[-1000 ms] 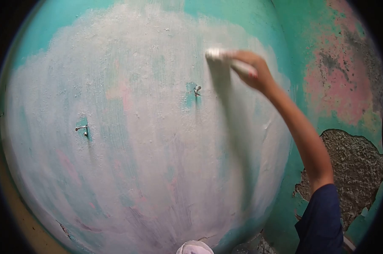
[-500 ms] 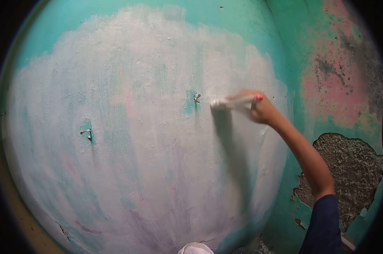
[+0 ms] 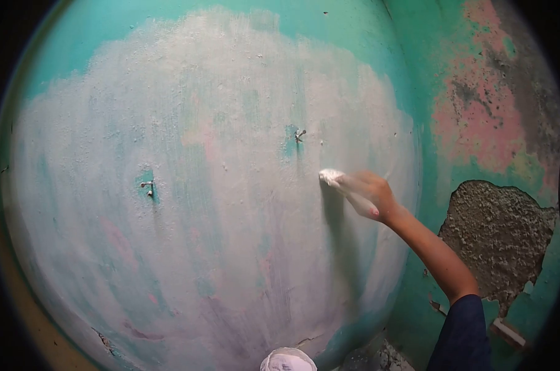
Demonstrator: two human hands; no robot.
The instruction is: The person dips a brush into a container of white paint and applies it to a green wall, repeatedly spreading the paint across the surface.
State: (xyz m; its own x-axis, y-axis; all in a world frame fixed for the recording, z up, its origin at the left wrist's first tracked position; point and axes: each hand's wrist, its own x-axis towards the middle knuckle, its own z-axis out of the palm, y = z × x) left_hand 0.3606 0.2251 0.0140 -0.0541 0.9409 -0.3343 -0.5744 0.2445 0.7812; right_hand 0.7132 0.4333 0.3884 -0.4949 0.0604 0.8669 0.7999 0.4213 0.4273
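My right hand (image 3: 371, 193) is closed around the handle of a paintbrush (image 3: 361, 204) with a red-tipped end. The brush's white, paint-covered bristles lie against the wall (image 3: 243, 185), below and right of a hook (image 3: 300, 135). White paint covers most of this turquoise wall in uneven streaks. The brush and hand cast a long shadow downward. A white-topped container (image 3: 288, 360) shows at the bottom edge, partly cut off. My left hand is out of view.
Another hook (image 3: 148, 188) sticks out of the wall on the left. The green side wall on the right has peeling pink patches (image 3: 478, 117) and a rough bare area (image 3: 499, 232). Below that is a small ledge or block (image 3: 508, 332).
My right hand has moved down the wall with the brush, and the handle now tilts downward to the right. The view has shifted slightly.
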